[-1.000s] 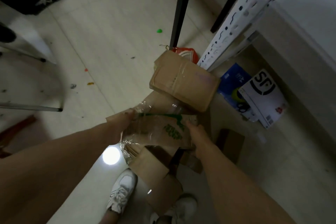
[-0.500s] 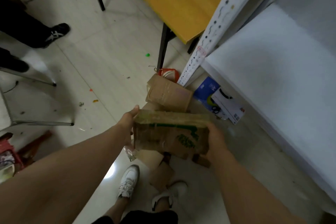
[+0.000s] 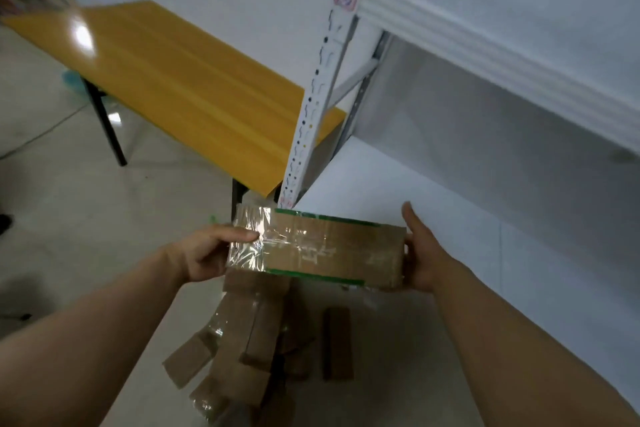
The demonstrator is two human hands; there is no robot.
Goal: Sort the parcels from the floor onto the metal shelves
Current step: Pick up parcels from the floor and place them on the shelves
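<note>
I am holding one cardboard parcel [image 3: 317, 250] between both hands, long axis running from 9 to 3 o'clock. My left hand [image 3: 207, 255] is clamping the 9 o'clock end, thumb lying across the top face on the clear tape, the other fingers hidden under or behind the box. My right hand [image 3: 420, 253] is pressing flat against the 3 o'clock end, thumb sticking up toward 12 o'clock, free of the cardboard. Green tape is edging the parcel's far and near long sides; a shiny film wrap is covering its left end.

The parcel is hanging at the front edge of the lower white shelf [image 3: 433, 218], its far right corner overlapping the shelf board's edge in view; I cannot tell whether it is touching. The shelf surface is spreading bare toward 1 to 3 o'clock. The perforated white upright [image 3: 320, 80] is rising at 12 o'clock, just beyond the parcel's far edge. An upper shelf beam [image 3: 485, 45] is crossing overhead at 1 to 2 o'clock.

An orange worktop [image 3: 180, 80] on black legs is standing at 10 to 11 o'clock, its near corner close to the upright. More brown parcels [image 3: 242, 357] are lying heaped on the tiled floor [image 3: 86, 218] at 6 o'clock, directly below the held one.
</note>
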